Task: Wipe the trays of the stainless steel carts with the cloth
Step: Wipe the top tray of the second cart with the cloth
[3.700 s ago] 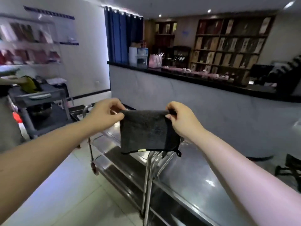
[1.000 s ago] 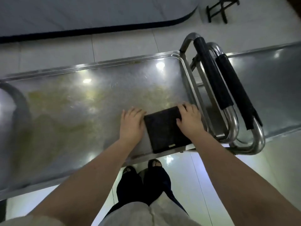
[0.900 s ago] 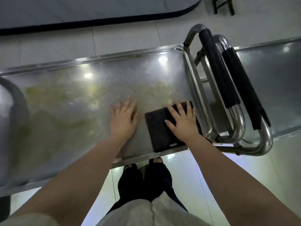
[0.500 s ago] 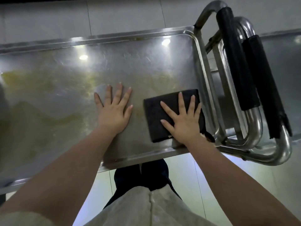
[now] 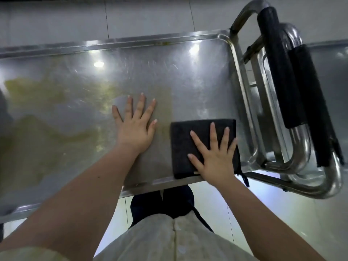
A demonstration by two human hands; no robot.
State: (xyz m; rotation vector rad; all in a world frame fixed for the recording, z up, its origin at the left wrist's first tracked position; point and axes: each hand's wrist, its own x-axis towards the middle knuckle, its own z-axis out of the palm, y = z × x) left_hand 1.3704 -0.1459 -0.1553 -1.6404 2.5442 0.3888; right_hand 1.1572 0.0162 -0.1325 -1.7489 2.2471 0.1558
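A folded dark grey cloth lies flat in the near right corner of the stainless steel cart's top tray. My right hand presses on the cloth with its fingers spread and straight. My left hand rests flat on the bare metal just left of the cloth, fingers straight and apart. Yellowish smears cover the left and middle of the tray.
A second cart's tray stands to the right. Two steel handles with black foam grips rise between the trays. Pale floor tiles lie beyond, and my legs and dark shoes show below the tray's near rim.
Both hands went from curled at the cloth's edges to lying flat. My left hand came off the cloth onto the bare tray; my right now presses on top of it.
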